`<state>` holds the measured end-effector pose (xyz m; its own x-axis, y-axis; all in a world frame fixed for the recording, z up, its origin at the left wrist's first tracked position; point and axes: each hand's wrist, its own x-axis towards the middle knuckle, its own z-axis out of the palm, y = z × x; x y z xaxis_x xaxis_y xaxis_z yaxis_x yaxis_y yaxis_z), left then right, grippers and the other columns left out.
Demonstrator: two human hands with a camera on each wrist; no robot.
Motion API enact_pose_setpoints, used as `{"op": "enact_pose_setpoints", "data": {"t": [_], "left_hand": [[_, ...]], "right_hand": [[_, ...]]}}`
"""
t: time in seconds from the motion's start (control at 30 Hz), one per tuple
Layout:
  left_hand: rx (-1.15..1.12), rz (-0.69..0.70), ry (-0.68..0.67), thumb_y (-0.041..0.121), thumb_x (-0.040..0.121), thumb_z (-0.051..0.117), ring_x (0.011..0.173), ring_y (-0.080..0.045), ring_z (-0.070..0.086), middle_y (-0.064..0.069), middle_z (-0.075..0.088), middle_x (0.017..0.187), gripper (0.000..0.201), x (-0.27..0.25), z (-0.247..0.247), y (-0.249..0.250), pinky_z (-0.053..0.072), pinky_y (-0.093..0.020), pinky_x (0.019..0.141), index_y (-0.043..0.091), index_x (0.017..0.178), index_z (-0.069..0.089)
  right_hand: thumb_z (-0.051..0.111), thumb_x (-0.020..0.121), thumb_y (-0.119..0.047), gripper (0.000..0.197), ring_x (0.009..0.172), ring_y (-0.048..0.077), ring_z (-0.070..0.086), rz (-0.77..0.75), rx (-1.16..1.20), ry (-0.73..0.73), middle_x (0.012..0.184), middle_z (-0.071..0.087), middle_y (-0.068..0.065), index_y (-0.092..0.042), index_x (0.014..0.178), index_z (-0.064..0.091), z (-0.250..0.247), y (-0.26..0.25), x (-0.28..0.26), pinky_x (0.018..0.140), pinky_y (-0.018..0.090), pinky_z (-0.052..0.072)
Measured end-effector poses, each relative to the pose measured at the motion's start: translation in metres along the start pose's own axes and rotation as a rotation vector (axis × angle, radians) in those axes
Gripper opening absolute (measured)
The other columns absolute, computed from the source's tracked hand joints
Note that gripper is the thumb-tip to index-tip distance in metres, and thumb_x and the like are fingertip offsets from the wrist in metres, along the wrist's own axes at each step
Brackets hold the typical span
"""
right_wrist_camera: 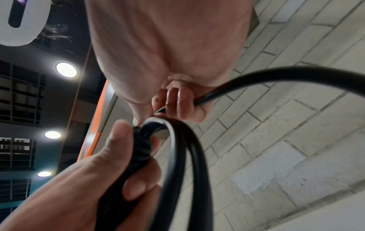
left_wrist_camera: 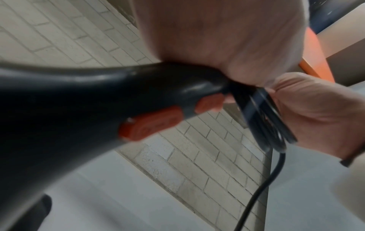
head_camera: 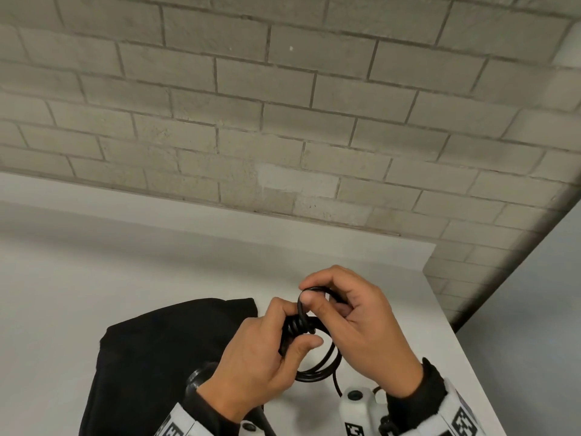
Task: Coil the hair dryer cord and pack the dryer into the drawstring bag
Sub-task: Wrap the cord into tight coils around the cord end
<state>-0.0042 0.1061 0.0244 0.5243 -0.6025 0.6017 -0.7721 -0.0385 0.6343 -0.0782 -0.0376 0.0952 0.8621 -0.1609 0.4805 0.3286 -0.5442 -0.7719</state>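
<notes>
Head view, right fingers: my right hand point(head_camera: 352, 322) pinches a loop of the black cord point(head_camera: 317, 366) between thumb and curled forefinger, just above the wound bundle.
Right wrist view, same fingers: curled round the cord point(right_wrist_camera: 177, 156), which arcs away to the right and passes back behind the fingertips.
Left fingers: my left hand point(head_camera: 257, 357) is closed round the wrapped turns of cord, thumb pressed across them; the left wrist view shows the same grip at the butt of the dryer handle.
Hair dryer: the black hair dryer point(left_wrist_camera: 69, 101), with its orange switches point(left_wrist_camera: 152, 123), runs from my left palm back toward my wrist; in the head view only a small dark, glossy part point(head_camera: 196, 380) shows beside that wrist.
Key relation: the free loop stands on the far side of the bundle, held by the right hand, while the left hand keeps the bundle. The handle's long axis runs near to far, so I judge the loop must cross it, right hand leading.
Loose cord: more loops hang below my hands, over the white table point(head_camera: 94, 262).
Drawstring bag: the black drawstring bag point(head_camera: 151, 347) lies flat on the table, left of both hands; I cannot see its mouth.
Task stage: coiling, I judge; packing not begun.
</notes>
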Motion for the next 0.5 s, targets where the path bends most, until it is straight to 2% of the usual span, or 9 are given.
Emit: {"op": "enact_pose_setpoints", "data": {"t": [0.1, 0.17, 0.2, 0.27, 0.33, 0.4, 0.47, 0.5], "left_hand": [[0.006, -0.018, 0.023, 0.076, 0.08, 0.053, 0.045, -0.014, 0.052, 0.001, 0.058, 0.064, 0.033, -0.001, 0.002, 0.0, 0.041, -0.022, 0.043, 0.063, 0.1, 0.03], [-0.002, -0.02, 0.058, 0.074, 0.082, 0.053, 0.044, -0.013, 0.052, 0.004, 0.057, 0.059, 0.032, -0.002, 0.003, 0.0, 0.039, -0.019, 0.042, 0.063, 0.103, 0.031], [-0.004, -0.019, 0.076, 0.072, 0.084, 0.052, 0.044, -0.012, 0.051, 0.009, 0.055, 0.055, 0.03, -0.003, 0.003, 0.001, 0.037, -0.015, 0.042, 0.063, 0.104, 0.032], [0.0, -0.021, 0.091, 0.07, 0.086, 0.05, 0.043, -0.01, 0.05, 0.019, 0.049, 0.053, 0.027, -0.003, 0.002, 0.003, 0.032, -0.008, 0.044, 0.06, 0.104, 0.032], [-0.007, -0.026, 0.081, 0.067, 0.089, 0.049, 0.043, -0.01, 0.049, 0.018, 0.047, 0.054, 0.024, -0.002, 0.001, 0.004, 0.03, -0.008, 0.044, 0.05, 0.101, 0.036], [-0.014, -0.018, 0.07, 0.064, 0.091, 0.048, 0.042, -0.01, 0.048, 0.013, 0.05, 0.056, 0.03, -0.001, 0.0, 0.005, 0.03, -0.009, 0.043, 0.036, 0.1, 0.041], [-0.022, -0.002, 0.068, 0.061, 0.094, 0.046, 0.042, -0.008, 0.047, 0.012, 0.051, 0.059, 0.031, -0.001, -0.001, 0.005, 0.03, -0.01, 0.044, 0.031, 0.1, 0.041], [-0.031, 0.004, 0.068, 0.059, 0.095, 0.045, 0.043, -0.005, 0.046, 0.016, 0.048, 0.058, 0.03, -0.001, -0.001, 0.005, 0.029, -0.009, 0.045, 0.03, 0.1, 0.041]], "right_hand": [[0.066, 0.089, -0.026, 0.001, 0.076, 0.023, 0.066, 0.055, 0.051, 0.021, 0.084, 0.067, -0.006, -0.025, 0.09, 0.067, 0.008, 0.003, -0.004, 0.067, 0.046, 0.056], [0.066, 0.088, -0.03, 0.005, 0.069, 0.03, 0.064, 0.089, 0.077, 0.054, 0.081, 0.069, -0.005, -0.026, 0.087, 0.067, 0.012, 0.004, -0.005, 0.065, 0.051, 0.053], [0.066, 0.087, -0.032, 0.007, 0.067, 0.029, 0.064, 0.1, 0.088, 0.07, 0.079, 0.069, -0.006, -0.025, 0.085, 0.066, 0.012, 0.005, -0.006, 0.064, 0.048, 0.053], [0.064, 0.087, -0.033, 0.01, 0.059, 0.017, 0.059, 0.123, 0.102, 0.089, 0.073, 0.067, -0.009, -0.024, 0.082, 0.066, 0.012, 0.008, -0.007, 0.055, 0.033, 0.049], [0.063, 0.088, -0.031, 0.013, 0.05, 0.01, 0.047, 0.182, 0.131, 0.099, 0.062, 0.059, -0.015, -0.022, 0.079, 0.064, 0.013, 0.011, -0.009, 0.051, 0.02, 0.039], [0.065, 0.089, -0.031, 0.017, 0.05, 0.013, 0.046, 0.255, 0.193, 0.088, 0.061, 0.056, -0.009, -0.02, 0.075, 0.063, 0.012, 0.015, -0.01, 0.052, 0.019, 0.04], [0.068, 0.088, -0.033, 0.024, 0.056, 0.023, 0.051, 0.305, 0.272, 0.054, 0.068, 0.059, 0.008, -0.016, 0.073, 0.062, 0.011, 0.017, -0.011, 0.059, 0.028, 0.046], [0.069, 0.087, -0.032, 0.026, 0.058, 0.024, 0.052, 0.319, 0.312, 0.04, 0.07, 0.059, 0.011, -0.013, 0.072, 0.061, 0.01, 0.018, -0.011, 0.062, 0.03, 0.047]]}}
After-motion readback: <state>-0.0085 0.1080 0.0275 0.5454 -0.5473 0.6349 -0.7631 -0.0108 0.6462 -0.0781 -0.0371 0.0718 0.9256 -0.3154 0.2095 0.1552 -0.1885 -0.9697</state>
